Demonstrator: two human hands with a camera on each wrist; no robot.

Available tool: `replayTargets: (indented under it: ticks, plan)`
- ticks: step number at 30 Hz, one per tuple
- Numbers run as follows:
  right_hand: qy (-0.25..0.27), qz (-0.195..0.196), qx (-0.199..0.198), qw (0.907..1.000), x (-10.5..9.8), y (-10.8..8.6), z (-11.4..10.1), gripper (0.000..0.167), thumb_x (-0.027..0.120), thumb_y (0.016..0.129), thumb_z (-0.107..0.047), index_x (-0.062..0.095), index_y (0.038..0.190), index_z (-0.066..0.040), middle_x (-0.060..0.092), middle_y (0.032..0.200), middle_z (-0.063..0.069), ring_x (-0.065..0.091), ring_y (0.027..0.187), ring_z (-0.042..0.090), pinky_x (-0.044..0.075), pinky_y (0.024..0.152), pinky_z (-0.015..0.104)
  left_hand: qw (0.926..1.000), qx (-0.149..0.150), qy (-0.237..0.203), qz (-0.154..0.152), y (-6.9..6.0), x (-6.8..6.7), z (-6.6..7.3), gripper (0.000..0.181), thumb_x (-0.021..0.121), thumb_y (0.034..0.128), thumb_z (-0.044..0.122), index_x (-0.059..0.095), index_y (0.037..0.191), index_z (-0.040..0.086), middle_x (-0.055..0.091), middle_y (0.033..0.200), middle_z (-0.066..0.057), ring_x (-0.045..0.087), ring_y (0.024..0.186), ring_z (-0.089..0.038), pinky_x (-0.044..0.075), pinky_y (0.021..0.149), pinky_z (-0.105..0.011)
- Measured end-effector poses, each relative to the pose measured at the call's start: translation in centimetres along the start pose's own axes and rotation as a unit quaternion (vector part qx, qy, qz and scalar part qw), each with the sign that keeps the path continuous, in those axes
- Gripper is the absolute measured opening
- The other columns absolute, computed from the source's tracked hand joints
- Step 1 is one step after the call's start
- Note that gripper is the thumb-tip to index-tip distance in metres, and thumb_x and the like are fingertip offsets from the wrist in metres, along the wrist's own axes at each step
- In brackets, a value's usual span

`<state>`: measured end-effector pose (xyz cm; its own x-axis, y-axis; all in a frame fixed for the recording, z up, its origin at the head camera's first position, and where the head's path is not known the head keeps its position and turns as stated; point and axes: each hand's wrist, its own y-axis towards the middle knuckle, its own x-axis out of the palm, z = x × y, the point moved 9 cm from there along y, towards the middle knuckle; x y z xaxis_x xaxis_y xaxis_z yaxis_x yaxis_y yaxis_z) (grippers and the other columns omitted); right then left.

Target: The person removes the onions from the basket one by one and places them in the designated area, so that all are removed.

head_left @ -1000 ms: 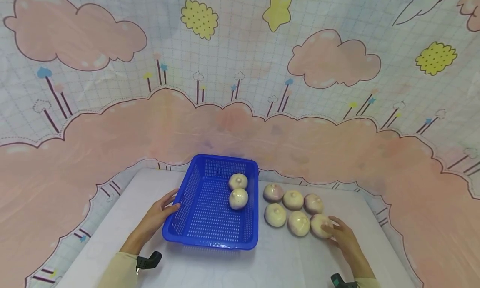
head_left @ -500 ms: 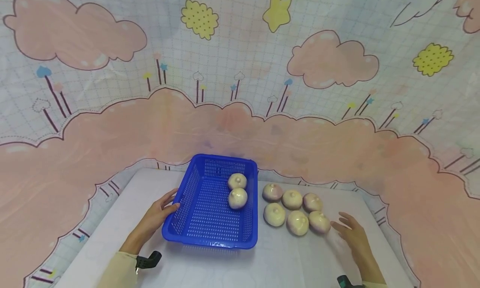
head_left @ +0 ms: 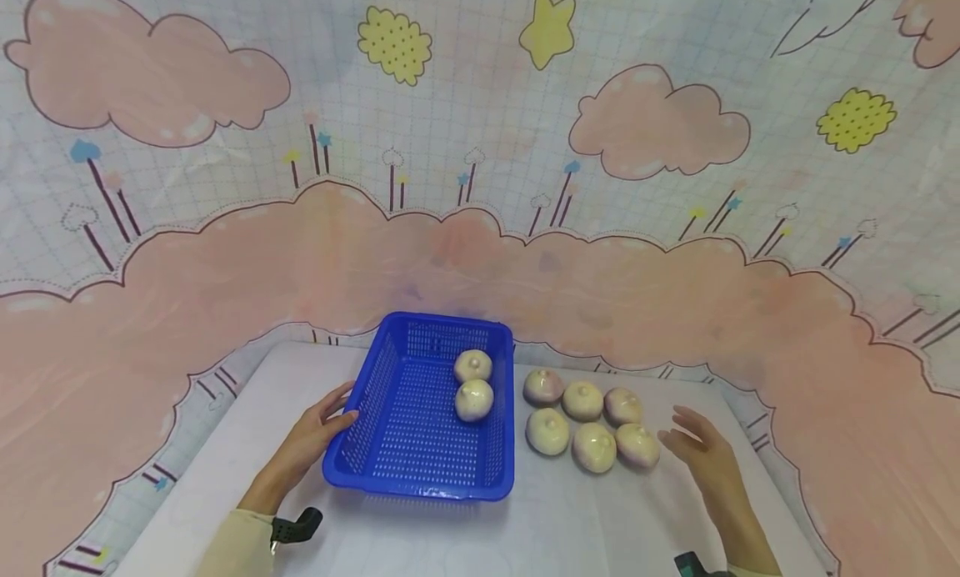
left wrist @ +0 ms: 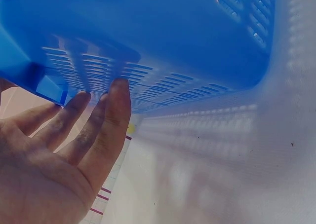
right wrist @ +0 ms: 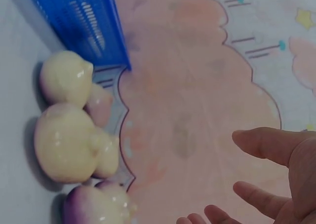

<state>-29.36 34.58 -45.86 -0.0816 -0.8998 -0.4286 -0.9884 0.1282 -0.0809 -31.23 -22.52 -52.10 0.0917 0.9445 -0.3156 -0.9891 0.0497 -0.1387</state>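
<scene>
Two cream-white turnips (head_left: 474,400) with a small nub on top lie in the blue plastic basket (head_left: 420,490), against its right side. At the basket's left rim my left hand (head_left: 303,439) holds on, thumb over the edge and fingers along the perforated outer wall (left wrist: 148,81). Several more turnips (head_left: 594,448), purplish low down, stand in two rows right of the basket. My right hand (head_left: 705,460) hovers apart from them on the right. Its fingers are spread loosely with nothing between them, as the right wrist view shows with the thumb (right wrist: 266,142) held away.
A white-covered table (head_left: 577,527) carries everything. Behind it hangs a cloth backdrop (head_left: 450,260) with pink clouds and yellow stars. Dark devices (head_left: 297,524) are strapped to both wrists.
My right hand has let go of the front right turnip, which now stands closer to its neighbours, and has drawn off right and slightly up. The left hand stays on the basket.
</scene>
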Motion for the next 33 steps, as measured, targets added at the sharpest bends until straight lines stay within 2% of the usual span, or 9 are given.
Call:
replayTargets:
  ticks: [9, 11, 15, 18, 21, 27, 33]
  plan:
    - [0.030, -0.018, -0.041, 0.9985, 2.6, -0.1, -2.9, 0.069, 0.065, 0.095, -0.028, 0.031, 0.152, -0.011, 0.034, 0.156, 0.018, 0.037, 0.141, 0.040, 0.034, 0.114, 0.060, 1.0000, 0.004, 0.000, -0.001, 0.3, 0.0, 0.1, 0.071, 0.055, 0.0996, 0.037, 0.019, 0.158, 0.018, 0.020, 0.161, -0.026, 0.025, 0.145, -0.051, 0.032, 0.111, -0.064]
    - [0.039, -0.024, -0.049, 0.9977, 3.4, -0.1, -3.5, 0.065, 0.065, 0.095, -0.025, 0.033, 0.150, -0.011, 0.035, 0.156, 0.017, 0.038, 0.141, 0.039, 0.037, 0.114, 0.055, 1.0000, 0.002, 0.003, -0.001, 0.3, -0.1, 0.0, 0.071, 0.055, 0.0996, 0.037, 0.019, 0.158, 0.018, 0.020, 0.161, -0.026, 0.024, 0.145, -0.052, 0.032, 0.111, -0.064]
    - [0.049, -0.037, -0.061, 0.9963, 5.3, 0.3, -4.4, 0.060, 0.065, 0.095, -0.021, 0.038, 0.148, -0.011, 0.038, 0.154, 0.015, 0.041, 0.139, 0.036, 0.045, 0.105, 0.028, 1.0000, -0.003, 0.006, 0.000, 0.3, -0.1, -0.2, 0.071, 0.055, 0.0997, 0.037, 0.018, 0.158, 0.018, 0.020, 0.161, -0.026, 0.024, 0.145, -0.052, 0.032, 0.110, -0.064]
    - [0.052, -0.044, -0.064, 0.9956, 6.8, 0.6, -5.0, 0.058, 0.066, 0.093, -0.021, 0.042, 0.145, -0.013, 0.042, 0.152, 0.012, 0.044, 0.138, 0.034, 0.044, 0.095, 0.016, 1.0000, -0.002, 0.004, 0.000, 0.3, -0.1, -0.1, 0.072, 0.055, 0.0995, 0.037, 0.018, 0.158, 0.018, 0.020, 0.161, -0.026, 0.025, 0.144, -0.052, 0.033, 0.110, -0.063]
    - [0.059, -0.057, -0.072, 0.9940, 8.7, 0.8, -5.6, 0.056, 0.067, 0.092, -0.019, 0.045, 0.143, -0.014, 0.044, 0.150, 0.011, 0.046, 0.136, 0.032, 0.046, 0.097, 0.020, 1.0000, -0.002, 0.004, 0.002, 0.3, -0.1, -0.1, 0.072, 0.055, 0.0994, 0.038, 0.018, 0.158, 0.018, 0.020, 0.161, -0.026, 0.025, 0.144, -0.052, 0.034, 0.110, -0.063]
    - [0.087, -0.081, -0.091, 0.9887, 12.2, 1.2, -7.1, 0.056, 0.070, 0.089, -0.015, 0.049, 0.141, -0.011, 0.048, 0.147, 0.014, 0.049, 0.133, 0.036, 0.049, 0.105, 0.041, 1.0000, 0.001, 0.000, 0.002, 0.4, -0.2, -0.1, 0.072, 0.055, 0.0994, 0.037, 0.019, 0.158, 0.018, 0.021, 0.161, -0.026, 0.027, 0.144, -0.051, 0.035, 0.110, -0.062]
    - [0.140, -0.112, -0.101, 0.9786, 14.8, 1.4, -8.9, 0.058, 0.069, 0.087, -0.005, 0.049, 0.141, -0.007, 0.048, 0.144, 0.018, 0.048, 0.133, 0.040, 0.051, 0.096, 0.021, 1.0000, 0.004, -0.005, 0.001, 0.5, -0.1, -0.3, 0.072, 0.055, 0.0994, 0.037, 0.019, 0.158, 0.018, 0.022, 0.160, -0.026, 0.031, 0.142, -0.051, 0.038, 0.109, -0.061]
